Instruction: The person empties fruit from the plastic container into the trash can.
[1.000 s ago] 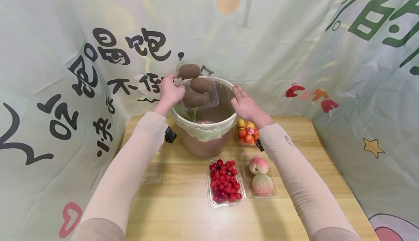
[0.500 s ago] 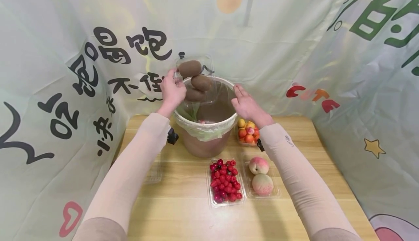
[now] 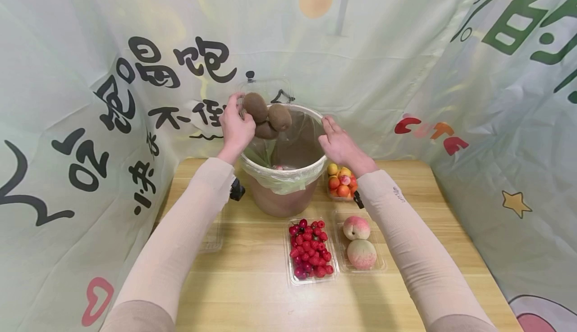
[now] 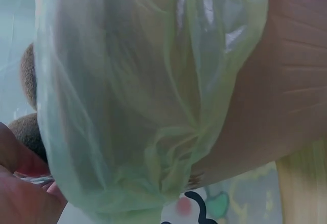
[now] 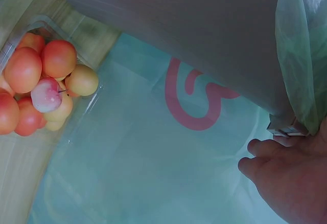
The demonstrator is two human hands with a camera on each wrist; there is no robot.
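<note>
My left hand (image 3: 238, 127) pinches the edge of a clear plastic box (image 3: 281, 87), tipped steeply over the bin's left back rim. Several brown kiwis (image 3: 280, 117) bunch at its lower side, over the opening. In the left wrist view, fingers (image 4: 23, 198) and two kiwis (image 4: 28, 134) show past the bin liner (image 4: 117, 96). On the opposite side, my right hand (image 3: 338, 143) holds the rim of the brownish bin (image 3: 281, 199). Down inside the bin, a bit of green leaf (image 3: 267, 154) and something pinkish (image 3: 280, 167) show.
Before the bin stand a box of raspberries and cherries (image 3: 311, 249) and a box with two peaches (image 3: 360, 242). A box of small orange and yellow fruit (image 3: 341, 182) sits at its right. Another clear box (image 3: 212, 237) lies by my left forearm. Printed cloth (image 3: 383, 61) surrounds the table.
My left hand has tipped the clear box further, its far side rising first. The kiwis have slid together toward the bin opening. My right hand has stayed at the rim.
</note>
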